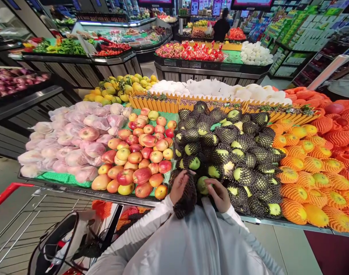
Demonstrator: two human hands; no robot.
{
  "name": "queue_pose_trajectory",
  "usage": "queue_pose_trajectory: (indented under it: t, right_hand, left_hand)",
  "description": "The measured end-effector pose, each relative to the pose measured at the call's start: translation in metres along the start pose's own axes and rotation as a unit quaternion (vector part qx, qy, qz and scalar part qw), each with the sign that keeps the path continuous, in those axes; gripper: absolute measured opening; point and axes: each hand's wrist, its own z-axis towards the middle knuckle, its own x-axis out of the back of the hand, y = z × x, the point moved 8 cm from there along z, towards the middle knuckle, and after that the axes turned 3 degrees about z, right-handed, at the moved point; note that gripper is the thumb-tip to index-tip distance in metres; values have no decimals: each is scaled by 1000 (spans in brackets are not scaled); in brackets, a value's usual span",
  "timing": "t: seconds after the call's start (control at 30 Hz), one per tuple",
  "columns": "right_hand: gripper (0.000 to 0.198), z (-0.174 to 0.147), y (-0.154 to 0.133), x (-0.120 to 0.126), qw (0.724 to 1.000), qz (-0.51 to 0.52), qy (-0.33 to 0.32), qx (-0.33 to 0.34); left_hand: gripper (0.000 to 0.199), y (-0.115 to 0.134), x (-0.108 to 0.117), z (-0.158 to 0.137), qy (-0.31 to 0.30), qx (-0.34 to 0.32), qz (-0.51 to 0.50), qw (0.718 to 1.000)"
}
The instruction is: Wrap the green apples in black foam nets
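Note:
At the front edge of the fruit stand, my left hand [179, 187] is closed around dark foam net sleeves [187, 198] that hang down in front of my jacket. Close beside it, my right hand [220, 194] has its fingers bent and its fingertips at the side of a green apple [202, 185]. Part of that apple is hidden by the fingers and the dark netting. Behind both hands lies a heap of green apples in black foam nets [244, 152]. Red-yellow apples [142, 175] without nets lie to the left of it.
Wrapped pale pink fruit [71, 152] fills the stand's left end, and orange-netted papayas [306, 175] its right. Low yellow fences [154, 102] divide the back. A shopping cart [16, 217] with a bag [68, 236] stands at lower left. A person [221, 26] is far back.

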Motion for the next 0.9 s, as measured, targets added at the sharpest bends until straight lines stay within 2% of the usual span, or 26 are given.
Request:
queue_pose_trajectory:
  t: [0.07,0.13,0.23,0.3,0.37,0.43,0.53,0.6,0.67,0.77,0.83,0.9]
  right_hand:
    - [48,-6,8,-11,993,96,-30,-69]
    - [59,-12,15,-23,980,152,-70,-107]
    - [62,-20,24,-30,971,189,-79,-125]
    - [58,-25,32,-27,970,192,-52,-140]
    - [54,-30,38,-17,974,173,-2,-145]
    - [53,-33,39,-1,977,154,46,-141]
    - [39,-33,38,20,983,115,77,-121]
    - [28,-29,39,30,987,70,89,-111]
    - [30,-24,42,36,988,26,106,-105]
    - [26,-17,50,39,984,-34,143,-100]
    - [22,-14,53,38,978,-81,166,-94]
    - [18,-12,54,37,972,-125,178,-89]
  left_hand:
    - [48,3,-23,0,-82,-27,26,996]
    - [42,6,-37,2,-134,-61,70,987]
    - [39,3,-42,10,-136,-67,111,982]
    - [42,1,-40,15,-120,-60,120,984]
    - [40,-1,-39,15,-123,-60,120,983]
    - [35,-1,-41,12,-150,-60,100,982]
    - [31,1,-46,5,-204,-74,56,975]
    - [26,1,-50,3,-225,-92,63,968]
    - [19,-4,-50,7,-207,-107,110,966]
    - [23,-18,-43,18,-129,-115,223,959]
    - [29,-30,-41,23,-109,-98,322,936]
    - [33,-45,-44,24,-133,-65,418,896]
